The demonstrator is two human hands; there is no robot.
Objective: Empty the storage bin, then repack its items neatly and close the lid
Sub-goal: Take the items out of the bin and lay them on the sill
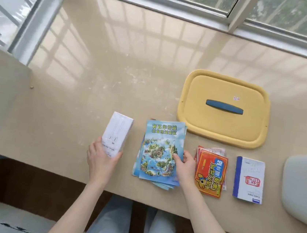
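My left hand (pixel 102 158) grips the near end of a white cardboard box (pixel 117 134) that lies on the beige sill. My right hand (pixel 183 163) pinches the right edge of a stack of blue map brochures (pixel 161 151) at the sill's front. To the right lie a pile of red and orange packets (pixel 210 174) and a white booklet with a blue spine (pixel 249 178). The yellow lid (pixel 224 109) with a blue handle lies flat behind them. A pale grey container (pixel 301 188) shows at the right edge, only partly in view.
The window frame (pixel 161 4) runs along the back and left of the sill. The sill's front edge (pixel 47 165) drops to a dark floor. My knees in light jeans (pixel 132 227) are below it.
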